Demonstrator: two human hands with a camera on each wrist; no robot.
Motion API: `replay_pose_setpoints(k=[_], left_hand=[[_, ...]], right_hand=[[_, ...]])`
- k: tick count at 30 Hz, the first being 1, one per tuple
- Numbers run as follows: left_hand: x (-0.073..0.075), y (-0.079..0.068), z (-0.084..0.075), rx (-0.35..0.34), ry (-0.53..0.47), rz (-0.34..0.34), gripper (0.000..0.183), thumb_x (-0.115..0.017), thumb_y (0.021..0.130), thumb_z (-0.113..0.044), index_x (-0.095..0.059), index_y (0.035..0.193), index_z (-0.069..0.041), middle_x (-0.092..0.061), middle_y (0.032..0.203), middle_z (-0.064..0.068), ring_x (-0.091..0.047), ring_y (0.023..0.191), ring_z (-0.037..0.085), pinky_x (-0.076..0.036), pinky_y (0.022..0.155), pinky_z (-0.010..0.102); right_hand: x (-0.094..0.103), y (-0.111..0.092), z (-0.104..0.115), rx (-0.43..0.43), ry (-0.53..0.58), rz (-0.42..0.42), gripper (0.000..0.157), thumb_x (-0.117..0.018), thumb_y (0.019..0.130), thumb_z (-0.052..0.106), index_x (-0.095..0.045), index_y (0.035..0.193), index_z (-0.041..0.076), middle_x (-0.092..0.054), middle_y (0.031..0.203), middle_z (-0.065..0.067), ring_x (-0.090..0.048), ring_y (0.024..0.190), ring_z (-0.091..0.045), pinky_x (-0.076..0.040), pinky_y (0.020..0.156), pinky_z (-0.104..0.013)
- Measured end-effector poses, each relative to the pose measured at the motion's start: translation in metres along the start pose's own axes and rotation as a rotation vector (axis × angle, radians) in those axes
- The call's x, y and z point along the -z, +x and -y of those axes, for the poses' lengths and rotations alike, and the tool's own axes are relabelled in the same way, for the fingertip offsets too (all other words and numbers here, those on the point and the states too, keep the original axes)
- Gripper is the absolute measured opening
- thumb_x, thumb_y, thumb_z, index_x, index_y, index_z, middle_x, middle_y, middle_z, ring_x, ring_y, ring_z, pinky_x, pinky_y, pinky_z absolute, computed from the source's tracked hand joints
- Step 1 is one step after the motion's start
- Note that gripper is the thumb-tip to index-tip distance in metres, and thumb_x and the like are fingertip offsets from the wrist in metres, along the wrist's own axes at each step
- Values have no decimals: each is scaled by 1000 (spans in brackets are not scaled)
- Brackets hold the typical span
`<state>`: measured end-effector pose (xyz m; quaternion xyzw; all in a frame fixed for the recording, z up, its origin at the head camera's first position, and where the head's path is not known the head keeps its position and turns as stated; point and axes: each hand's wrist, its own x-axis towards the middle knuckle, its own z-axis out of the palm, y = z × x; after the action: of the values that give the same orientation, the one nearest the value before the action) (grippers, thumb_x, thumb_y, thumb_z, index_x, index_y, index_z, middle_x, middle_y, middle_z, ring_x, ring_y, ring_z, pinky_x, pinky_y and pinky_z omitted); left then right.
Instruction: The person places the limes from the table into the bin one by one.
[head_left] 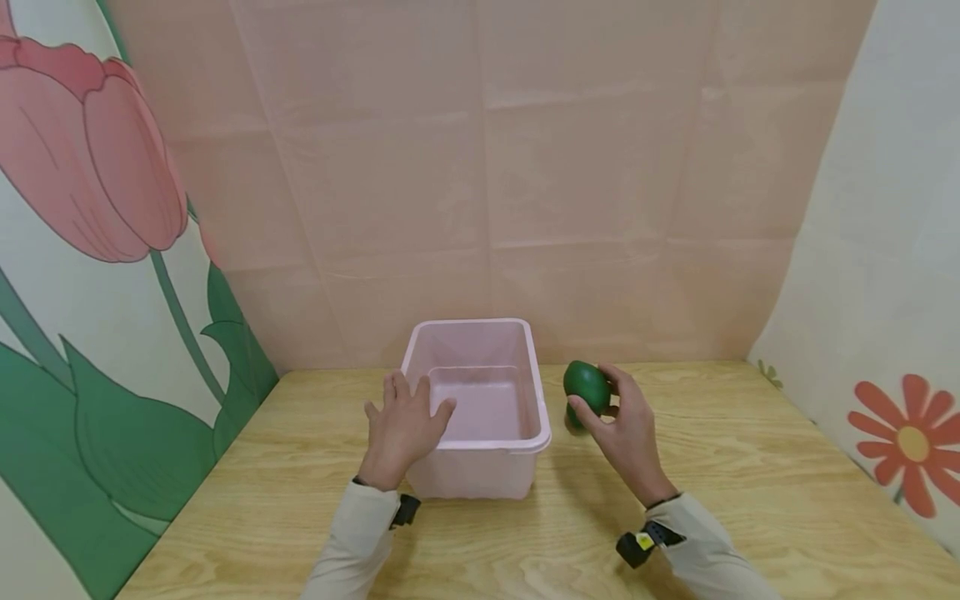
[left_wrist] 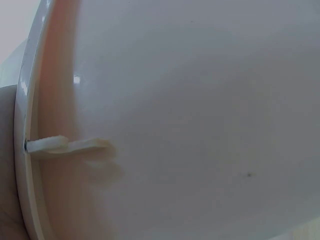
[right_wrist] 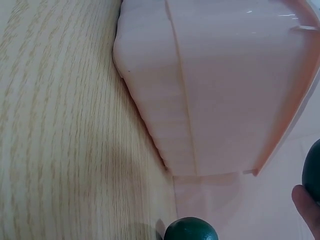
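A pale pink plastic bin [head_left: 472, 471] stands on the wooden table. My left hand [head_left: 405, 427] has its fingers spread and lies over the bin's near left rim; in the left wrist view a bit of this hand [left_wrist: 7, 180] shows beside the rim. To the right of the bin, my right hand [head_left: 632, 429] holds a smooth dark green egg-shaped object [head_left: 585, 383] between thumb and fingers, raised off the table. Just below it is a second green rounded object [head_left: 573, 418], partly hidden; the right wrist view shows it [right_wrist: 191, 230] on the table near the bin.
Inside, the bin's floor [head_left: 480, 404] shows bare. A pink sheet [head_left: 585, 167] hangs behind the table [head_left: 750, 483]. Flower-printed sheets stand at the left [head_left: 135, 350] and right [head_left: 840, 317] sides.
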<state>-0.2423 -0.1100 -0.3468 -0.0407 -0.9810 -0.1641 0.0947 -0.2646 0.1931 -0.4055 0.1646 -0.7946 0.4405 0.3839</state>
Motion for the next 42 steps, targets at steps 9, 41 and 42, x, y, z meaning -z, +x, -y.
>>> replay_pose_setpoints(k=[9,41,42], left_hand=[[0,-1,0,2,1,-4,68,-44,102,-54,-44,150,-5,-23,157,35,-16,148,48,-16,105,78],[1,0,-1,4,3,3,68,-44,102,-54,-43,151,-6,-22,157,35,-15,148,47,-16,106,78],[1,0,-1,5,2,4,69,-44,102,-54,-43,151,-6,-22,157,35,-15,148,47,-15,106,78]], right_hand=[[0,0,0,17,0,-3,60,-82,83,11,-53,133,-6,-60,119,-20,-60,99,-28,-50,70,-10],[-3,0,1,39,17,-2,62,-82,82,6,-52,135,-6,-59,122,-22,-61,101,-30,-44,75,-2],[-3,0,2,39,19,0,62,-82,82,6,-52,135,-6,-59,122,-22,-61,101,-30,-43,75,-2]])
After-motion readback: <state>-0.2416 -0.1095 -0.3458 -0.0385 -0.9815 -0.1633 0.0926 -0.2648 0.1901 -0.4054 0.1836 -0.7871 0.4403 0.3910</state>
